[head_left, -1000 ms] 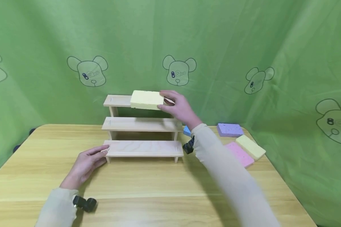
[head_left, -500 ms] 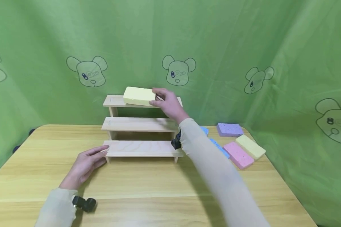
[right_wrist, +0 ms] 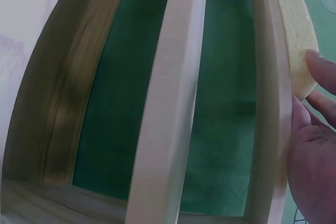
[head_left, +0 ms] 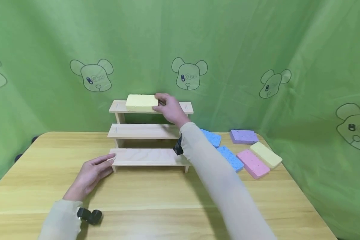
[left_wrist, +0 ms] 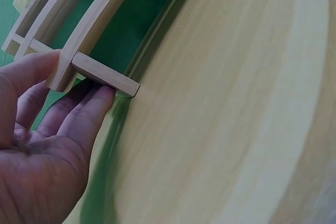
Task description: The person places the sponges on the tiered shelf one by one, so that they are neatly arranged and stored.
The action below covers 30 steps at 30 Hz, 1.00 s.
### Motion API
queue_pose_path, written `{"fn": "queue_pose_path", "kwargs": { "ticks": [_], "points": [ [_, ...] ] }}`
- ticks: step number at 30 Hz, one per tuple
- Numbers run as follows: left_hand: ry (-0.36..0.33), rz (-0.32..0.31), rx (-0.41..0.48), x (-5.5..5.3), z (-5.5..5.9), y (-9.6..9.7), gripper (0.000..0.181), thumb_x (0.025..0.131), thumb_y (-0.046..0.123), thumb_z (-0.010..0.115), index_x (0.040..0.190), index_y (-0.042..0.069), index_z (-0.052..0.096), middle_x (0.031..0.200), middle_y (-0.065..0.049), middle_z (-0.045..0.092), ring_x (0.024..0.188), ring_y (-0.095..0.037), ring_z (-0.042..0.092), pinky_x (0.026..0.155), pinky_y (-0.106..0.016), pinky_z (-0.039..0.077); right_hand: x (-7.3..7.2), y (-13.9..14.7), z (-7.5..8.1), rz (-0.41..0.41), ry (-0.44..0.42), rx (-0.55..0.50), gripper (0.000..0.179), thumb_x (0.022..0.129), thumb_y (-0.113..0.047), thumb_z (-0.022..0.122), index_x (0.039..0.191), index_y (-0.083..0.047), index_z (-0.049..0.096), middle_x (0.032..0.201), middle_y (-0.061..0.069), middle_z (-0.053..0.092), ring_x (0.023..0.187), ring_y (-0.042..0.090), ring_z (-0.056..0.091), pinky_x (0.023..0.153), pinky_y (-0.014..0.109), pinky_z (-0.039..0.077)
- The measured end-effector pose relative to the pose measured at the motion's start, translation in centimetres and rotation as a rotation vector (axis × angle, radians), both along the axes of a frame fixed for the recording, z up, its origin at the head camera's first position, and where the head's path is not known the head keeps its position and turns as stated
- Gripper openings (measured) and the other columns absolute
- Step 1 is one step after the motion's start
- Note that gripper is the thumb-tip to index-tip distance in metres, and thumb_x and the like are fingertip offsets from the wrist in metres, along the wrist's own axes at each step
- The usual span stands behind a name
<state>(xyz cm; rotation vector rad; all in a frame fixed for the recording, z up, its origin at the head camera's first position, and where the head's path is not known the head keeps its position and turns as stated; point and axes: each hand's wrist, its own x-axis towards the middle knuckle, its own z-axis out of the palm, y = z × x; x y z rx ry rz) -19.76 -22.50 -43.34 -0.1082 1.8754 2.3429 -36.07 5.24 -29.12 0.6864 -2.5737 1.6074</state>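
Observation:
A three-tier wooden shelf stand (head_left: 150, 156) stands on the table. On its top tier lies a pale yellow sponge (head_left: 142, 103), left of the middle. My right hand (head_left: 171, 110) pinches the sponge's right end between thumb and fingers. In the right wrist view the sponge (right_wrist: 296, 30) rests along the top board, with the fingertips on its near end. My left hand (head_left: 91, 173) holds the left end of the lowest tier. The left wrist view has this hand (left_wrist: 58, 124) with one digit at the board's end and other fingertips by the leg (left_wrist: 107, 74).
Right of the stand lie two blue sponges (head_left: 230, 158), a pink sponge (head_left: 253, 163), another yellow sponge (head_left: 265, 155) and a purple sponge (head_left: 244, 137). A green curtain (head_left: 228, 50) hangs close behind the wooden table (head_left: 144, 206). My right forearm crosses in front of the stand's right side.
My right hand has carried the yellow sponge leftward along the top tier and lowered it onto the board. The blue sponges have come into view from behind the arm. My left hand stays put.

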Motion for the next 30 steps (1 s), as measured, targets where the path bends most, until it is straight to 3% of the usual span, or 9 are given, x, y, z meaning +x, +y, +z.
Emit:
{"fn": "queue_pose_path", "kwargs": {
  "ticks": [13,23,30],
  "points": [
    [-0.002,-0.004,0.008,-0.1,-0.1,-0.1,0.044,0.094,0.009,0.067,0.134,-0.004,0.055,0.154,-0.023,0.028,0.108,-0.013,0.062,0.1,-0.033,0.049,0.5,0.6,0.0,0.018,-0.003,-0.013,0.066,0.089,-0.016,0.075,0.145,-0.003,0.044,0.149,0.009,0.043,0.13,0.024,0.047,0.105,0.021,0.042],
    [-0.006,-0.007,0.023,0.0,-0.5,-0.5,0.035,0.092,0.008,0.069,0.126,0.002,0.064,0.145,-0.014,0.045,0.106,-0.014,0.064,0.099,-0.034,0.05,2.8,4.3,0.0,0.019,0.054,-0.016,0.057,0.091,-0.026,0.073,0.139,-0.006,0.053,0.143,0.003,0.048,0.127,0.029,0.049,0.102,0.028,0.047],
    [0.007,-0.015,0.029,0.0,-0.2,-0.4,0.036,0.092,0.007,0.069,0.127,0.001,0.062,0.144,-0.013,0.046,0.106,-0.014,0.064,0.1,-0.035,0.05,5.0,7.5,0.7,0.006,0.067,0.009,0.052,0.091,-0.03,0.073,0.136,-0.009,0.057,0.136,0.004,0.053,0.123,0.029,0.053,0.1,0.032,0.05]
  ]
}}
